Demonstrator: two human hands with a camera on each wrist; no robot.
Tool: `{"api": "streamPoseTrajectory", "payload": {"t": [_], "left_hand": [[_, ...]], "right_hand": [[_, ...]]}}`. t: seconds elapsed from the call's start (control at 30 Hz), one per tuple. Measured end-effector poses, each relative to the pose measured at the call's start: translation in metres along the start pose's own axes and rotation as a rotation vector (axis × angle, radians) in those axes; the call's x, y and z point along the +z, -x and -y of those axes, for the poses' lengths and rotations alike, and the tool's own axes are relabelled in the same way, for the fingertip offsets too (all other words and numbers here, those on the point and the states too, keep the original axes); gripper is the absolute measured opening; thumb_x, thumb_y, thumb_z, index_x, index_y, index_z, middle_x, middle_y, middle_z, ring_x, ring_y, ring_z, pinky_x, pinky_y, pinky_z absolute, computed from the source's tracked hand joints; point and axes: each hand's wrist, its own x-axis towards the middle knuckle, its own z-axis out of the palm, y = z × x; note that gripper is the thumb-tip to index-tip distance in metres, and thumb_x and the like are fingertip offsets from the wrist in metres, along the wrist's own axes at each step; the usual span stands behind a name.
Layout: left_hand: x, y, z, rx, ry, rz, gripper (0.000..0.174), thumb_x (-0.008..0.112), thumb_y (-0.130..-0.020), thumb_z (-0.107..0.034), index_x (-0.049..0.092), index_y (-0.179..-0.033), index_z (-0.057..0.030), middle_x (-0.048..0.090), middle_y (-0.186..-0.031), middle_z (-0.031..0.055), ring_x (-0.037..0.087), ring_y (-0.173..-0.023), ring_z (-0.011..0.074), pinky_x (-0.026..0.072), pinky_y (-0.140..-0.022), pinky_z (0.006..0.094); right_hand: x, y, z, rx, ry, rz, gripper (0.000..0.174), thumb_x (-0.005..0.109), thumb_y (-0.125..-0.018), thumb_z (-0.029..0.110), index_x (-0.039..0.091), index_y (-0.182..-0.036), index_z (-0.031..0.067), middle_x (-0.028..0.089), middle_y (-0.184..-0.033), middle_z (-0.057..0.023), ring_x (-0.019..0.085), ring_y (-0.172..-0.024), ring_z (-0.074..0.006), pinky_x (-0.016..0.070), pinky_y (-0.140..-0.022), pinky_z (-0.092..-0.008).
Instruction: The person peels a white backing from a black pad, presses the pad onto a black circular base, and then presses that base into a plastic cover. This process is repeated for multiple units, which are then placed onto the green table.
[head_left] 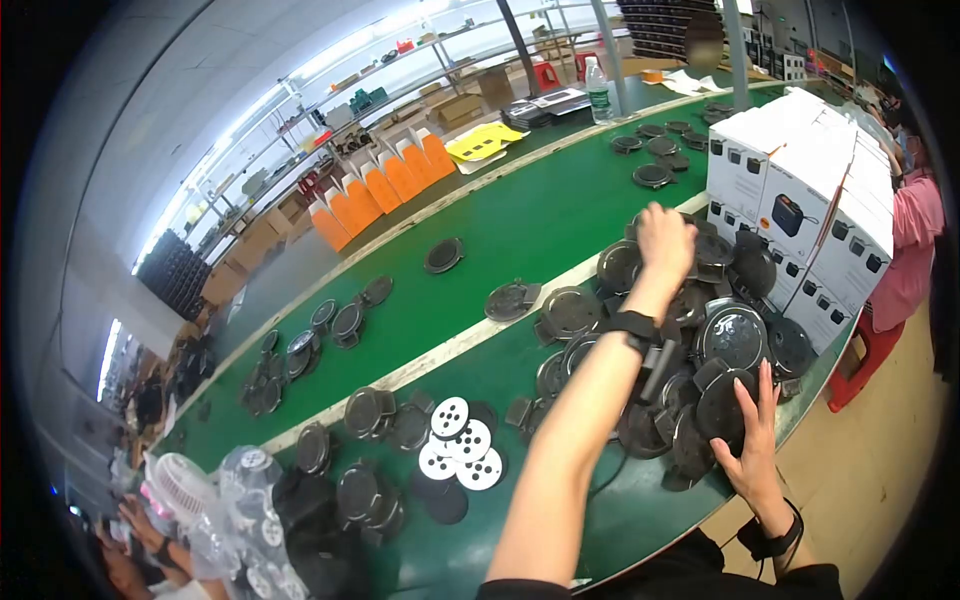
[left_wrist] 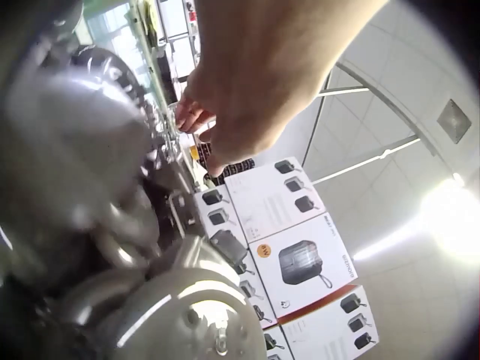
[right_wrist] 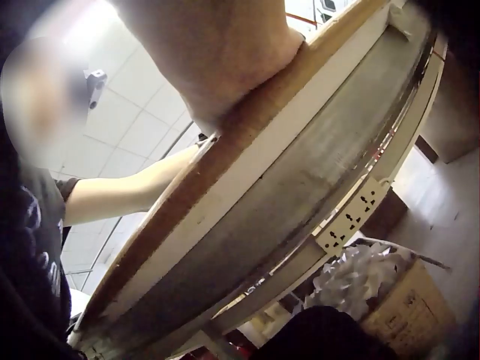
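Dark round parts with side tabs [head_left: 733, 335] lie in a heap on the green table [head_left: 640, 520]. Over the heap's far side, the left hand [head_left: 665, 245] reaches with bent fingers; nothing shows between its fingers and thumb [left_wrist: 196, 124] in the left wrist view. At the near edge, the right hand [head_left: 752, 445] has its fingers spread and touches a dark disc [head_left: 722, 405] that leans on the heap. The right wrist view shows the wrist [right_wrist: 225, 60] above the table edge, its fingers hidden. White discs with black holes [head_left: 470, 440] lie left of the heap.
White printed boxes [head_left: 800, 190] are stacked right of the heap. More dark parts [head_left: 347, 322] sit across the green surface. Orange cartons [head_left: 385, 185], a yellow sheet [head_left: 485, 143] and a bottle [head_left: 598, 92] stand or lie beyond. Plastic bags [head_left: 250, 510] are at lower left; other people are at both sides.
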Motion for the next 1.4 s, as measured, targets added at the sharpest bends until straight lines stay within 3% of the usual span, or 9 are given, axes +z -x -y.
{"api": "streamPoseTrajectory", "payload": {"t": [0.1,0.27,0.37,0.5,0.7,0.83,0.87,1.17,1.4], "left_hand": [[-0.055,-0.011,0.054,0.010,-0.352,0.146,0.016,0.057,-0.070,-0.011,0.062,-0.082,-0.0026,0.059,-0.088,0.0163,0.057,-0.088,0.0305,0.0474,-0.071,0.0414],[-0.131,0.030,0.180,-0.165,-0.479,1.055,0.075,0.065,-0.057,-0.009,0.039,-0.128,-0.0155,0.052,-0.117,0.0147,0.050,-0.107,0.0292,0.0414,-0.089,0.0362],[-0.130,0.070,0.228,-0.009,-0.194,0.624,0.070,0.061,-0.061,-0.011,0.039,-0.127,-0.0099,0.054,-0.113,0.0166,0.052,-0.103,0.0309,0.0430,-0.087,0.0354],[-0.152,0.061,0.234,-0.324,-0.006,0.377,0.039,0.049,-0.073,-0.009,0.050,-0.110,0.0002,0.059,-0.098,0.0175,0.059,-0.086,0.0331,0.0508,-0.076,0.0358],[-0.161,0.084,0.297,-0.808,0.760,-0.102,0.023,0.049,-0.083,-0.006,0.048,-0.100,0.0098,0.059,-0.091,0.0167,0.063,-0.073,0.0267,0.0568,-0.060,0.0311],[-0.185,0.090,0.295,-0.883,0.784,-0.001,0.091,0.059,-0.076,-0.003,-0.013,-0.132,0.0036,0.037,-0.123,0.0216,0.053,-0.099,0.0210,0.0527,-0.071,0.0277],[-0.193,0.091,0.298,-0.862,0.711,0.081,0.084,0.058,-0.076,-0.002,-0.003,-0.133,0.0059,0.029,-0.131,0.0228,0.047,-0.109,0.0265,0.0449,-0.085,0.0300],[-0.278,0.150,0.382,-0.840,-0.116,-0.105,0.061,0.044,-0.069,0.001,0.030,-0.128,0.0060,0.041,-0.125,0.0249,0.038,-0.119,0.0326,0.0289,-0.100,0.0342],[-0.264,0.151,0.402,-0.929,0.340,-0.286,0.057,0.054,-0.078,-0.006,0.031,-0.129,0.0019,0.036,-0.132,0.0197,0.038,-0.120,0.0272,0.0314,-0.098,0.0322]], "right_hand": [[-0.018,-0.006,-0.004,-0.009,-0.096,0.031,0.069,0.064,-0.065,0.017,0.036,-0.127,0.0066,0.015,-0.140,-0.0217,0.016,-0.129,-0.0373,0.0102,-0.105,-0.0476],[-0.083,-0.089,0.020,-0.200,0.030,-0.179,0.054,0.057,-0.064,0.002,0.046,-0.117,0.0049,0.032,-0.134,-0.0165,0.031,-0.125,-0.0295,0.0250,-0.101,-0.0401],[-0.090,-0.162,0.018,-0.204,-0.359,-0.243,0.038,0.052,-0.074,0.008,0.051,-0.112,0.0043,0.044,-0.124,-0.0138,0.042,-0.116,-0.0239,0.0317,-0.097,-0.0356],[-0.063,-0.304,0.041,-0.101,-0.462,0.049,0.030,0.049,-0.086,0.026,0.054,-0.108,0.0069,0.060,-0.099,-0.0044,0.056,-0.093,-0.0114,0.0427,-0.080,-0.0238],[0.099,-0.416,0.109,0.085,-0.500,0.496,0.025,0.055,-0.080,0.022,0.057,-0.097,0.0035,0.062,-0.083,-0.0091,0.061,-0.072,-0.0180,0.0500,-0.061,-0.0308],[0.239,-0.423,0.116,0.348,-0.638,0.464,0.022,0.059,-0.071,0.015,0.058,-0.084,-0.0028,0.061,-0.073,-0.0154,0.062,-0.060,-0.0229,0.0518,-0.054,-0.0367],[0.274,-0.427,0.113,0.418,-0.523,0.400,0.019,0.059,-0.070,0.015,0.060,-0.080,-0.0013,0.061,-0.068,-0.0139,0.062,-0.059,-0.0213,0.0520,-0.054,-0.0336],[0.417,-0.394,0.223,0.194,-0.368,0.345,0.051,0.070,-0.066,0.032,0.055,-0.103,-0.0003,0.056,-0.105,-0.0180,0.052,-0.101,-0.0291,0.0431,-0.083,-0.0388],[0.422,-0.377,0.227,0.266,-0.129,0.363,0.049,0.073,-0.063,0.026,0.057,-0.104,0.0051,0.051,-0.112,-0.0201,0.045,-0.108,-0.0339,0.0386,-0.089,-0.0428]]}}
